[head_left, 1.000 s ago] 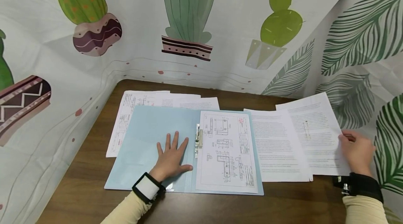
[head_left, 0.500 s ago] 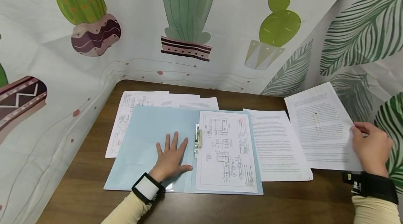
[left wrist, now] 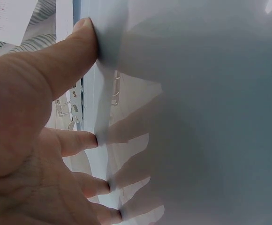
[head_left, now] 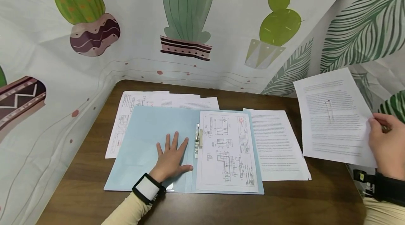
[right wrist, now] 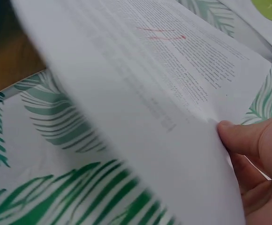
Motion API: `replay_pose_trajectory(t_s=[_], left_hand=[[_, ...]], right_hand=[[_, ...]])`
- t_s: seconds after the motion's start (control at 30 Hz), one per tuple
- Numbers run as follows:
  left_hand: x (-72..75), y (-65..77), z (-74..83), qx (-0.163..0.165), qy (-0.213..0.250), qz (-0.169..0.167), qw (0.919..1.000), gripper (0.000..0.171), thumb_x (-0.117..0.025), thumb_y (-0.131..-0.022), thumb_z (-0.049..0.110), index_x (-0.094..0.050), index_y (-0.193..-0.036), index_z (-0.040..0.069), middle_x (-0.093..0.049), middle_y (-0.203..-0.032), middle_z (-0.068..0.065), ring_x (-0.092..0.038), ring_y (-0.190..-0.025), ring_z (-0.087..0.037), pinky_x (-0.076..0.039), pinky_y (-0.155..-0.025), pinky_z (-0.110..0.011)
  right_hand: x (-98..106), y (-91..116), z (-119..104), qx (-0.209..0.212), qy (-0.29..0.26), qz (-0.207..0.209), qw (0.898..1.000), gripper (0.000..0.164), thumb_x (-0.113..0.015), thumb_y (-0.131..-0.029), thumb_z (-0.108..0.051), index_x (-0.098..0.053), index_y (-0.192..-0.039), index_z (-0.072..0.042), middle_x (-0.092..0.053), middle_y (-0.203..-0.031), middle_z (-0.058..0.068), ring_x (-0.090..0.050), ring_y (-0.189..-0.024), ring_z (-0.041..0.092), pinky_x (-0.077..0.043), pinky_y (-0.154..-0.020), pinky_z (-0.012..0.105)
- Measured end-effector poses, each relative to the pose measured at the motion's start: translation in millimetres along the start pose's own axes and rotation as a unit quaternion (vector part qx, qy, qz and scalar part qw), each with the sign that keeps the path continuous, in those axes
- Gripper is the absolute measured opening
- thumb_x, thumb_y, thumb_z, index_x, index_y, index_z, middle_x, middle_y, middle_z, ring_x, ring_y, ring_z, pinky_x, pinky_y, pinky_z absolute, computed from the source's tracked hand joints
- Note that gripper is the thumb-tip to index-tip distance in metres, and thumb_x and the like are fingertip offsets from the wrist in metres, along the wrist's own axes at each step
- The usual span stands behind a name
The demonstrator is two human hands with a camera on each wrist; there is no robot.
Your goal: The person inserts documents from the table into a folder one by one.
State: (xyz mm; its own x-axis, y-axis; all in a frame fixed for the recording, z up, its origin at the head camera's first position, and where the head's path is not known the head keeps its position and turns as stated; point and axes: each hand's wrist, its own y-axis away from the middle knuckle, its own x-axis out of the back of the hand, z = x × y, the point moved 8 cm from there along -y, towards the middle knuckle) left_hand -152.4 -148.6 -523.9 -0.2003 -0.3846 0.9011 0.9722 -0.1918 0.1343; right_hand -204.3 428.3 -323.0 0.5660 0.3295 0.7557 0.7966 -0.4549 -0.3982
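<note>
An open light-blue folder [head_left: 152,133] lies on the table, a sheet with technical drawings [head_left: 226,151] on its right side beside a metal clip [head_left: 198,140]. My left hand [head_left: 171,160] rests with spread fingers on the folder's left cover; the left wrist view shows its fingertips touching the glossy surface. At the far right my right hand [head_left: 388,144] pinches the right edge of a printed sheet of paper [head_left: 335,123] between thumb and fingers. That sheet is raised and tilted off the table. Red pen marks [right wrist: 166,35] show on it in the right wrist view.
Another printed sheet [head_left: 278,144] lies partly under the folder's right edge. Several papers [head_left: 190,101] stick out behind the folder and to its left. A cloth with printed cacti and leaves [head_left: 136,24] hangs along the back and right of the brown table [head_left: 284,204].
My right hand has moved right and lifted the sheet up, away from the printed sheet beside the folder, which it had overlapped. My left hand has stayed in place on the folder.
</note>
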Motion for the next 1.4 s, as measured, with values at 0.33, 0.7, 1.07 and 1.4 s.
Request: replay_pose_trajectory(t_s=[0.33, 0.7, 1.07, 1.4], left_hand=[[0.6, 0.6, 0.4, 0.000, -0.002, 0.004, 1.0000, 0.104, -0.088, -0.074, 0.053, -0.043, -0.156, 0.006, -0.015, -0.165, -0.032, -0.004, -0.150, -0.059, -0.004, -0.106, -0.085], [0.1, 0.1, 0.3, 0.003, -0.006, 0.001, 1.0000, 0.104, -0.088, -0.075, 0.052, -0.043, -0.156, 0.007, -0.014, -0.166, -0.031, -0.003, -0.150, -0.058, -0.003, -0.106, -0.085], [1.4, 0.2, 0.3, 0.001, -0.003, -0.003, 1.0000, 0.104, -0.087, -0.076, 0.053, -0.041, -0.157, 0.007, -0.013, -0.166, -0.031, -0.002, -0.151, -0.058, -0.004, -0.107, -0.084], [0.4, -0.4, -0.2, 0.000, -0.007, -0.004, 1.0000, 0.104, -0.087, -0.076, 0.053, -0.041, -0.157, 0.007, -0.013, -0.166, -0.031, -0.002, -0.151, -0.058, -0.004, -0.107, -0.084]], right_hand=[[12, -2, 7, -0.031, -0.051, 0.051, 0.997, 0.036, -0.050, -0.107, -0.021, -0.066, -0.133, -0.002, -0.063, -0.113, -0.011, -0.036, -0.074, -0.016, -0.028, -0.066, 0.005], [-10, 3, 32, -0.150, -0.162, -0.019, 0.975, 0.021, -0.061, -0.103, -0.023, -0.068, -0.117, -0.037, -0.055, -0.090, -0.032, -0.049, -0.074, -0.011, -0.035, -0.063, 0.007], [-44, 28, 16, -0.145, -0.157, -0.063, 0.975, 0.036, -0.067, -0.099, -0.024, -0.070, -0.132, -0.010, -0.058, -0.085, -0.026, -0.055, -0.075, -0.005, -0.041, -0.057, 0.008], [-85, 60, -9, -0.124, -0.192, -0.160, 0.960, 0.035, -0.069, -0.099, -0.027, -0.069, -0.129, -0.007, -0.065, -0.083, -0.023, -0.064, -0.065, 0.001, -0.049, -0.052, 0.019]])
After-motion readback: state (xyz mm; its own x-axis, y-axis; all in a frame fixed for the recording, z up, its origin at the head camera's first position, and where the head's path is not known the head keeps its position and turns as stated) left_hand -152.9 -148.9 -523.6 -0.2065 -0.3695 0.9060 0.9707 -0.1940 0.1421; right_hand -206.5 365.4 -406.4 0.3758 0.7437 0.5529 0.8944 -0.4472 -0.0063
